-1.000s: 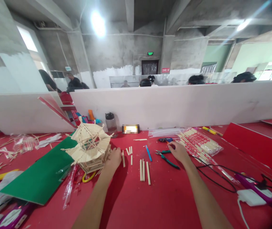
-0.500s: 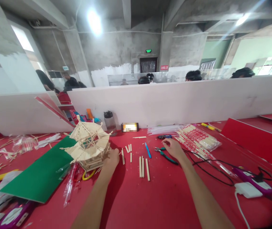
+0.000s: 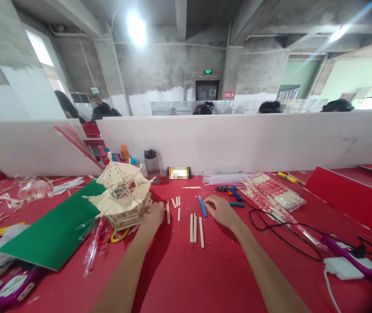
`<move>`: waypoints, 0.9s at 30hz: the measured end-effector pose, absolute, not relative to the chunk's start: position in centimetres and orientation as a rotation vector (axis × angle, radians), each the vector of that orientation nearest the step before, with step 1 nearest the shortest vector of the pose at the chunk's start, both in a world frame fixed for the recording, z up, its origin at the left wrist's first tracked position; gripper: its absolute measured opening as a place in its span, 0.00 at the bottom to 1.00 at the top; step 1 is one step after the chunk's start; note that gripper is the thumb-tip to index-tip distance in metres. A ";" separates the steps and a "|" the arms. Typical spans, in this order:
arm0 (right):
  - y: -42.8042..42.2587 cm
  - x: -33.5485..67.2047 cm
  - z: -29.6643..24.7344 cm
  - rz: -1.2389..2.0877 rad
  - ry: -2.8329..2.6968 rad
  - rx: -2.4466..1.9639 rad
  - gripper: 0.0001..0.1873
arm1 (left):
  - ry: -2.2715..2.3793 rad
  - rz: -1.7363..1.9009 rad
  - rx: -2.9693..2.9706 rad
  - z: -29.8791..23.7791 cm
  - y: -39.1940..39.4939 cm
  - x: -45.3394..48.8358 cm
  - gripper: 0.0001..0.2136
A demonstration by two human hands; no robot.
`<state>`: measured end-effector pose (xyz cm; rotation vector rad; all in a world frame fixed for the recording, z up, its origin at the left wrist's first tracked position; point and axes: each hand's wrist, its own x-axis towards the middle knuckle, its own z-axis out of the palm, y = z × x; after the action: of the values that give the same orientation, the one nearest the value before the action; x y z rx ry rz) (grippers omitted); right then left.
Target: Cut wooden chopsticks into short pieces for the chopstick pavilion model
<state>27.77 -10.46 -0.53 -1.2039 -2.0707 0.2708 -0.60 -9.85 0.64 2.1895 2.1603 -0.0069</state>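
A pagoda model built of wooden sticks (image 3: 123,195) with two tiers of roof stands on the left of the red table. Against its right side is my left hand (image 3: 153,216), fingers curled closed; I cannot make out what they hold. Short wooden sticks (image 3: 168,213) lie just beyond its fingertips. My right hand (image 3: 220,210) is low over the table, fingers bent but apart, beside a blue pen (image 3: 202,205). Pliers with green handles (image 3: 237,204) are partly hidden behind that hand. A blue glue gun (image 3: 231,191) rests behind them. Longer sticks (image 3: 193,228) lie between my hands.
A green board (image 3: 55,230) lies under the model's left side. Bagged sticks (image 3: 275,191) and a black cable (image 3: 283,224) are on the right, near a purple power strip (image 3: 352,256). A bottle (image 3: 152,165) stands at the white partition (image 3: 238,141). People are beyond it.
My right hand has moved left from the pliers to beside the blue pen. The glue gun now shows more clearly. My left hand stays beside the model. The view has shifted slightly.
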 end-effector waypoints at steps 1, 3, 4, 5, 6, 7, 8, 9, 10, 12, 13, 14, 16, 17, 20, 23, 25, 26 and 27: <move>-10.6 27.6 -0.5 0.271 -2.076 -1.199 0.08 | 2.184 -0.008 2.180 0.6 -9.7 -0.5 0.13; -10.7 27.2 -0.5 0.280 -2.087 -1.194 0.08 | 2.212 -0.022 2.169 0.4 -9.3 -0.4 0.13; -10.8 27.0 -0.6 0.290 -2.095 -1.190 0.08 | 2.210 -0.031 2.170 0.3 -9.2 -0.4 0.13; -10.8 26.9 -0.6 0.298 -2.104 -1.185 0.08 | 2.203 -0.042 2.173 0.3 -9.0 -0.3 0.12; -10.9 26.7 -0.7 0.304 -2.111 -1.181 0.08 | 2.197 -0.052 2.174 0.2 -8.9 -0.3 0.12; -10.9 26.5 -0.8 0.308 -2.118 -1.177 0.08 | 2.195 -0.058 2.175 0.2 -8.8 -0.3 0.12; -11.0 26.4 -0.8 0.311 -2.123 -1.175 0.08 | 2.197 -0.059 2.175 0.1 -8.7 -0.3 0.13; -11.1 26.2 -0.7 0.312 -2.125 -1.175 0.08 | 2.204 -0.056 2.172 0.1 -8.7 -0.4 0.13; -11.2 26.1 -0.7 0.314 -2.122 -1.174 0.08 | 2.212 -0.051 2.168 0.2 -8.6 -0.4 0.13; -11.4 25.8 -0.4 0.334 -2.095 -1.162 0.08 | 2.225 -0.031 2.165 0.5 -8.7 -0.5 0.12; -11.5 25.7 -0.3 0.360 -2.072 -1.153 0.08 | 2.226 -0.009 2.168 0.7 -8.8 -0.5 0.11; -11.6 25.5 -0.3 0.399 -2.036 -1.143 0.08 | 2.213 0.032 2.177 1.0 -8.8 -0.5 0.11; -11.6 25.0 -0.4 0.539 -1.927 -1.119 0.08 | 2.094 0.184 2.206 1.5 -9.0 -0.3 0.10; -11.6 24.6 -0.5 0.647 -1.851 -1.101 0.08 | 1.988 0.289 2.214 1.6 -9.1 -0.1 0.09; -11.4 23.4 -1.3 1.059 -1.568 -0.996 0.14 | 1.590 0.578 2.147 1.3 -9.4 1.4 0.11; -11.2 22.3 -2.2 1.284 -1.370 -0.876 0.21 | 1.327 0.690 2.013 0.5 -9.5 3.3 0.13; -11.1 22.0 -2.5 1.282 -1.318 -0.854 0.20 | 1.218 0.760 1.972 0.1 -9.6 4.3 0.13; -11.1 21.9 -2.5 1.265 -1.303 -0.855 0.19 | 1.176 0.791 1.945 0.0 -9.7 4.6 0.13; -11.1 21.9 -2.5 1.246 -1.291 -0.860 0.19 | 1.142 0.826 1.916 0.0 -9.8 4.9 0.14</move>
<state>21.90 -11.06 -2.48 -0.8597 -1.2915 1.2455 4.87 -9.78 -0.04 1.9157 1.1422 0.8260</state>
